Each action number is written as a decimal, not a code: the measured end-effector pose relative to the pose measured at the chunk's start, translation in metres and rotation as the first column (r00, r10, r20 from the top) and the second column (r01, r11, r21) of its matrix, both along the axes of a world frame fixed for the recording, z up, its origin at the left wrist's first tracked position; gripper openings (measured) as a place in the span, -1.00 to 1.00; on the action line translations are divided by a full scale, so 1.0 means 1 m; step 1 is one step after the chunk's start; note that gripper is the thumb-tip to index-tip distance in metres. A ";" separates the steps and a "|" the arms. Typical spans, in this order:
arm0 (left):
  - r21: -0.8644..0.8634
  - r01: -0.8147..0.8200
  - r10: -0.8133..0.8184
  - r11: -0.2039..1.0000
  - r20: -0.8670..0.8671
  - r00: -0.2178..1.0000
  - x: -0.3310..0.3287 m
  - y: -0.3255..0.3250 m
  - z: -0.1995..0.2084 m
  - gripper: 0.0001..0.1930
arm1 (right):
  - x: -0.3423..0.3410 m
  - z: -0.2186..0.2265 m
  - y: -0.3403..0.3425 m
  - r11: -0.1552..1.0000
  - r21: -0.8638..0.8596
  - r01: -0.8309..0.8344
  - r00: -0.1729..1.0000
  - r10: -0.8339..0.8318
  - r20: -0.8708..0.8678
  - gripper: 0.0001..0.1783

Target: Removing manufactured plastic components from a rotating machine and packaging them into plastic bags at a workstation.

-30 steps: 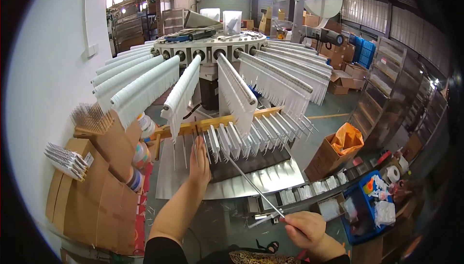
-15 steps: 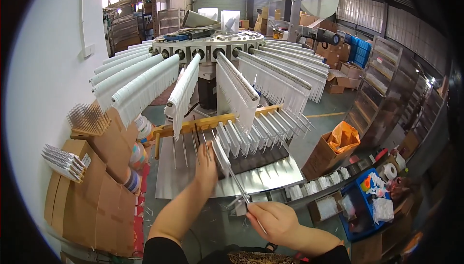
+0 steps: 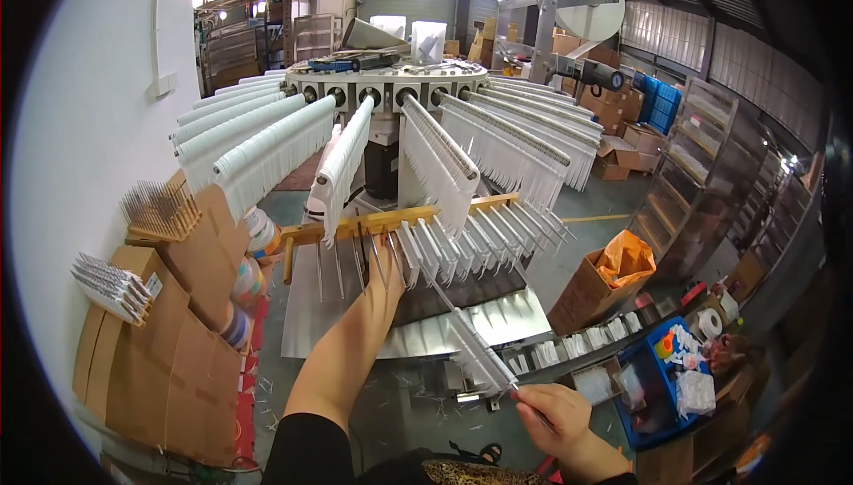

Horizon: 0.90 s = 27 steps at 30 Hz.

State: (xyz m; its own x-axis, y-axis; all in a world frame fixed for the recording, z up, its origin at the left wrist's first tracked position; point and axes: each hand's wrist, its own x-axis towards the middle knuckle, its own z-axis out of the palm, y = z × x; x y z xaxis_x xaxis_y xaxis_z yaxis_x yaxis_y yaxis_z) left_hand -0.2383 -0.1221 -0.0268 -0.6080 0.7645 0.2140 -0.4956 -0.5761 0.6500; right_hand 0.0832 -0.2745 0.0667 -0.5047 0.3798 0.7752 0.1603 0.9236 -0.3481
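My right hand (image 3: 555, 412) is closed around the near end of a thin metal rod (image 3: 514, 385), which slants up and left toward the rack. White strands (image 3: 481, 353) hang along the rod just beyond my fingers. My left hand (image 3: 386, 263) reaches up to a yellow wooden bar (image 3: 348, 226), behind bare metal rods that stick out from it. Those rods and the bar cover its fingers, so their grip is hidden. To its right, several rods loaded with white strands (image 3: 480, 241) jut from the same bar.
Behind the bar stands a round machine (image 3: 386, 81) with radiating arms draped in white strands (image 3: 275, 134). A metal sheet (image 3: 471, 321) lies below the rack. Cardboard boxes (image 3: 147, 378) stand at left; a blue crate (image 3: 641, 436) and a box with an orange bag (image 3: 591, 294) at right.
My right hand has moved right with the rod, swinging its near end away from my left hand. My left hand has gone up and slightly right, closer to the bar.
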 end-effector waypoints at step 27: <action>-0.257 0.013 -0.033 0.966 -0.075 0.997 0.089 -0.069 0.036 -0.67 | 0.037 -0.026 0.009 0.998 -0.023 0.059 0.991 -0.062 -0.116 -0.80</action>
State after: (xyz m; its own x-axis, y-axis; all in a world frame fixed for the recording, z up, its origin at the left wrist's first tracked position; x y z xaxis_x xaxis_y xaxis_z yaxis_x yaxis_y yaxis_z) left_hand -0.1494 -0.1915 0.0096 -0.5788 0.8136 0.0549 -0.4487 -0.3739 0.8117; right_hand 0.1201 -0.2656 0.0408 -0.3872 0.4229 0.8193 0.1731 0.9062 -0.3859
